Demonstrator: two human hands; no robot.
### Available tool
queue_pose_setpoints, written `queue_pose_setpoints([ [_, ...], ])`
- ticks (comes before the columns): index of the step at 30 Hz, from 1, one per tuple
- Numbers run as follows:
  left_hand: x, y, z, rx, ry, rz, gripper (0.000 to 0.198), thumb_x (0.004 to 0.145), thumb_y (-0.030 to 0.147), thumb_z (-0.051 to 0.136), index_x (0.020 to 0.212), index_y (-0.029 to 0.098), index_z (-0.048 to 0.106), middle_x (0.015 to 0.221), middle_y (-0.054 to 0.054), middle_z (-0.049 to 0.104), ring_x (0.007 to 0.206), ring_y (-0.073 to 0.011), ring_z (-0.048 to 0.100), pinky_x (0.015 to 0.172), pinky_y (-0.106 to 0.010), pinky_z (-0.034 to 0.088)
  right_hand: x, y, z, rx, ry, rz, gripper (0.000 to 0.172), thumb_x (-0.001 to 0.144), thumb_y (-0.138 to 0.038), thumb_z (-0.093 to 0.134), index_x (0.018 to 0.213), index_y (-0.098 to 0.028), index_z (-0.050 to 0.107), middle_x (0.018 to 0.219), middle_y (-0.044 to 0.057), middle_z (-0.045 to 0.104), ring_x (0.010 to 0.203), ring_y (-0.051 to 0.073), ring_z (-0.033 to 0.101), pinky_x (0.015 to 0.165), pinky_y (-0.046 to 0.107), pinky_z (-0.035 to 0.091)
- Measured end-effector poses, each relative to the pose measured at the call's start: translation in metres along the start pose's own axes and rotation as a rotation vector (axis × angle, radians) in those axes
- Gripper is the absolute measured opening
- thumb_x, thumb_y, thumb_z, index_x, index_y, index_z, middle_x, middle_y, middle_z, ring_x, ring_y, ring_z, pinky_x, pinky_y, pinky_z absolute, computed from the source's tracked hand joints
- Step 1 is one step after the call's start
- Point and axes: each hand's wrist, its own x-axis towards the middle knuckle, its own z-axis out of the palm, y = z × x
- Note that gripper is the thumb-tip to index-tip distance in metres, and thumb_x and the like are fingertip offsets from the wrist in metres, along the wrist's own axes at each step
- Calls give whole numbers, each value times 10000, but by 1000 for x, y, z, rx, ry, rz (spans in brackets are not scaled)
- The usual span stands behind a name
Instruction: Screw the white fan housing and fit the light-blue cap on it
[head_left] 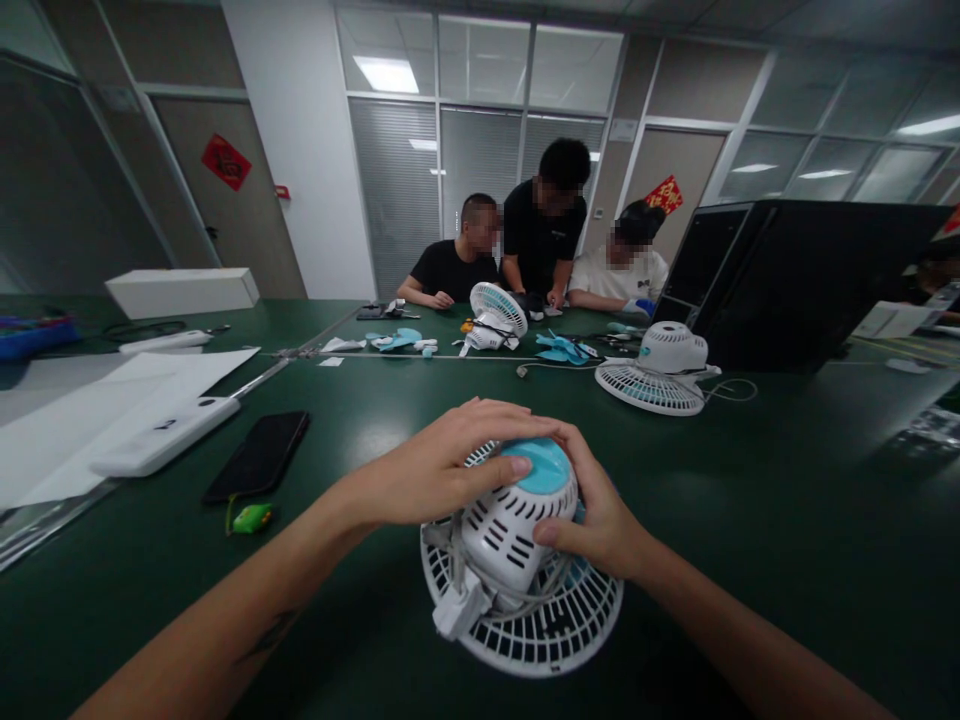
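A small white fan (517, 590) lies face down on the green table (750, 520), its motor housing with a blue cap (544, 465) pointing up. My left hand (442, 465) lies over the top of the housing, fingers curled round it and thumb on the blue cap. My right hand (592, 515) grips the housing from the right side, thumb pressed on its vented wall. The fan's white cable and plug (459, 608) are bundled at the grille's left.
A black phone (259, 455), a white power strip (165, 435) and a green item (251, 517) lie left. Another face-down fan (660, 372) and a dark monitor (787, 275) are right. Three people work on fan parts (491, 318) at the far end.
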Motion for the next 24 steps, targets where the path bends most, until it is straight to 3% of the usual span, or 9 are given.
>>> queue_pose_setpoints([
  [6, 2, 4, 7, 108, 91, -5, 459, 794, 303, 763, 1234, 247, 647, 1295, -70, 663, 1291, -309, 519, 1110, -538, 330, 0, -1, 0, -32, 1, -7, 820, 711, -571, 771, 1360, -254, 384, 1388, 114, 501, 1265, 312, 499, 1052, 467, 416],
  [16, -3, 6, 1, -74, -69, -26, 457, 920, 184, 578, 1349, 337, 536, 1478, 2, 507, 1450, -247, 328, 1188, -554, 201, 1, 1, 0, -50, -4, -29, 791, 737, -591, 740, 1355, -263, 370, 1411, 125, 458, 1321, 314, 439, 1098, 513, 368],
  [20, 0, 4, 11, -85, 17, 27, 363, 926, 207, 580, 1277, 297, 600, 1404, -36, 564, 1395, -245, 403, 1171, -493, 272, 0, 4, -2, -53, 0, -30, 787, 735, -595, 741, 1352, -270, 376, 1404, 110, 458, 1311, 306, 444, 1086, 492, 376],
  [24, 3, 4, 17, 53, 116, -15, 334, 886, 302, 661, 1218, 266, 664, 1328, -88, 508, 1290, -262, 454, 1108, -452, 356, -1, 4, -3, -46, 8, 31, 811, 723, -592, 752, 1362, -275, 364, 1407, 109, 453, 1276, 312, 474, 1046, 486, 408],
])
